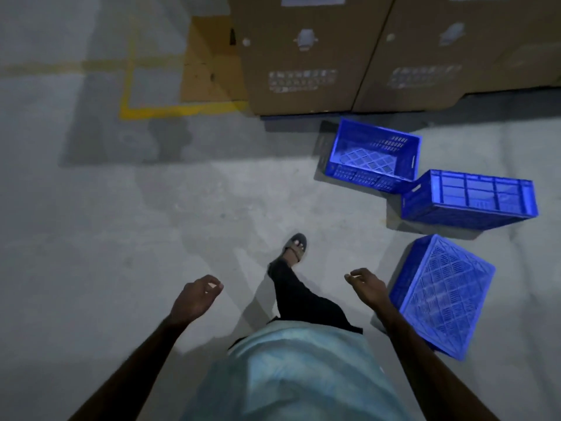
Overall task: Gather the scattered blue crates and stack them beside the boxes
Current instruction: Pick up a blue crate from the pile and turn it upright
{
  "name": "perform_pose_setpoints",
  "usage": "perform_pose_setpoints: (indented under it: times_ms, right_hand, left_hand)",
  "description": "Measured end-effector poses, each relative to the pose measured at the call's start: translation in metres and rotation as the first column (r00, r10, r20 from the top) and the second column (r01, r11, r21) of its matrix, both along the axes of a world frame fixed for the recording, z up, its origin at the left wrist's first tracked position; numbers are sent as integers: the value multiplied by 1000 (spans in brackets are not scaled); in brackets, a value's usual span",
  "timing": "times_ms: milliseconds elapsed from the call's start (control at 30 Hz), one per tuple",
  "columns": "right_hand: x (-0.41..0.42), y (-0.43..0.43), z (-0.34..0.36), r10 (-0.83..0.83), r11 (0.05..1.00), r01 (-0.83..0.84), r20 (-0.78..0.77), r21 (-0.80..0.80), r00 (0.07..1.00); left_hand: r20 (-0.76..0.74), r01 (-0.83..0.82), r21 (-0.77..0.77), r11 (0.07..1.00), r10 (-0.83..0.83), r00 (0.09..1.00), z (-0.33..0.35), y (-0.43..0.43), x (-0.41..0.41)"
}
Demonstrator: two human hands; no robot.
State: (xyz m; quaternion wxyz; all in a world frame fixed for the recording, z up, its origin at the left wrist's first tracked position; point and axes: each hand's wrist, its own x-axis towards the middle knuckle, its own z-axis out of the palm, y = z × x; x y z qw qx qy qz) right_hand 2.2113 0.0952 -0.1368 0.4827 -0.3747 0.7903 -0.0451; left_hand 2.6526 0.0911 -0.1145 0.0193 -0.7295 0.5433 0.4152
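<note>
Right hand point(367, 284), like left hand point(197, 294) loosely curled and empty, hangs just left of the tipped crate point(443, 293).

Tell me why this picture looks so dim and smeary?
Head view: dim light, soft shadows across the floor; blur smears the print on the cardboard boxes beyond reading; the wide lens tilts their edges; the blue crate by the boxes glows oversaturated.

We're in a warehouse: bare concrete floor point(121, 208), yellow floor marking point(170, 110) just left of the big labelled cardboard boxes point(303, 56).
</note>
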Motion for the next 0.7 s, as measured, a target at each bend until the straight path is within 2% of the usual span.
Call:
perform_pose_setpoints:
  times_ms: [67,133,467,700]
  right_hand:
    - [3,-29,-6,-12,1000,12,6,19,1000]
    - [5,-59,-8,-11,999,11,-5,52,1000]
    - [-15,-199,1,-172,980,174,-31,96,985]
    - [-42,-281,-4,-353,927,359,-73,112,933]
  left_hand:
    - [95,38,9,999,-39,995,1,-45,2]
    - [127,46,-5,999,-45,991,12,-93,-3]
    - [66,236,-8,972,-235,970,33,-354,-71]
    - [35,517,56,854,-519,854,17,-507,-158]
